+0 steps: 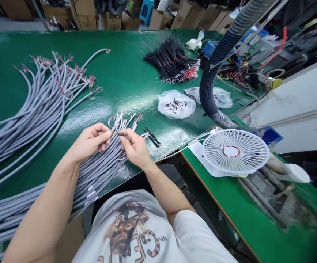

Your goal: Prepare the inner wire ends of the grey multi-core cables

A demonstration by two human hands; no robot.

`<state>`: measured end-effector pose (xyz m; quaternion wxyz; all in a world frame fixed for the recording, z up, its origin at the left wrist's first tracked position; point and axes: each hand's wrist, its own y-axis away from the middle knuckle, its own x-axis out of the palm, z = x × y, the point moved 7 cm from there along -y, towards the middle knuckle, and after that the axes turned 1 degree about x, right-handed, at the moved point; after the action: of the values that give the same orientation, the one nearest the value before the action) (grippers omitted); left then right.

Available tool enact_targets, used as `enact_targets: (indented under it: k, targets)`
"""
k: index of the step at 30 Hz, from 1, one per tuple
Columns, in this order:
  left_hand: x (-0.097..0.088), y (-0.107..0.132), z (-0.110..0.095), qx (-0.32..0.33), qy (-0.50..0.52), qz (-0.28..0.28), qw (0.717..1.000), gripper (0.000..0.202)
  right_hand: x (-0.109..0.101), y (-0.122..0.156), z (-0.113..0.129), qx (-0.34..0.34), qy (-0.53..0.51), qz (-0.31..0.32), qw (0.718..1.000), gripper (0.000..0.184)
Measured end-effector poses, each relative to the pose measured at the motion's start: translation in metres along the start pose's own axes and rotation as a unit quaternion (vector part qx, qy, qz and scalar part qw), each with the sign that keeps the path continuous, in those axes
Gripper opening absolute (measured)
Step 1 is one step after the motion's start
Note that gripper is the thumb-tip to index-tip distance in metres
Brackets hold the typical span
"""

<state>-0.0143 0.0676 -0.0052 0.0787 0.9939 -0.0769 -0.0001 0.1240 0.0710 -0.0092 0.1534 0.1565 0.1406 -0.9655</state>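
Here left hand [88, 143], right hand [134, 147] pinch frayed wires [119, 123].

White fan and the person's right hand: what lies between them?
In the head view, small black snips lie on the green bench beside the right hand, toward the white fan.

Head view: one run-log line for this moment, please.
left hand: holds grey cable ends | right hand: holds same ends | beside: black snips
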Motion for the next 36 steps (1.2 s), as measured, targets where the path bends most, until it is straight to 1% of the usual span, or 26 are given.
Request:
enact_targets:
  k: [4, 8, 15, 20, 25, 29, 33, 36]
  targets:
    - [0.002, -0.001, 0.006, 0.001, -0.04, 0.012, 0.999, 0.021, 0.0, -0.001, 0.007, -0.019, 0.058, -0.018, 0.998, 0.019]
    - [0.001, -0.002, 0.009, -0.011, -0.014, 0.004, 1.0, 0.021, -0.001, 0.0, 0.013, -0.044, 0.087, -0.022, 0.995, 0.021]
    - [-0.001, -0.002, 0.006, -0.032, 0.045, -0.009, 0.998, 0.02, -0.003, 0.003, 0.007, -0.033, 0.056, -0.013, 0.998, 0.021]
    - [0.001, -0.001, 0.005, -0.039, 0.058, -0.005, 0.998, 0.021, -0.006, 0.003, 0.003, -0.017, 0.054, -0.016, 0.998, 0.021]
    - [0.001, -0.002, 0.004, -0.04, 0.058, -0.002, 0.997, 0.021, -0.005, 0.001, 0.002, -0.015, 0.039, -0.018, 0.999, 0.02]
    - [0.003, -0.001, 0.004, -0.045, 0.044, 0.002, 0.998, 0.022, -0.005, -0.001, -0.001, -0.015, 0.016, -0.034, 0.999, 0.02]
    - [0.006, -0.002, 0.008, -0.043, 0.014, 0.011, 0.999, 0.021, -0.003, -0.002, -0.001, -0.013, 0.015, -0.042, 0.999, 0.02]
    - [0.005, -0.003, 0.01, -0.02, -0.025, -0.009, 0.999, 0.019, -0.001, -0.001, 0.007, -0.035, 0.024, -0.037, 0.998, 0.019]
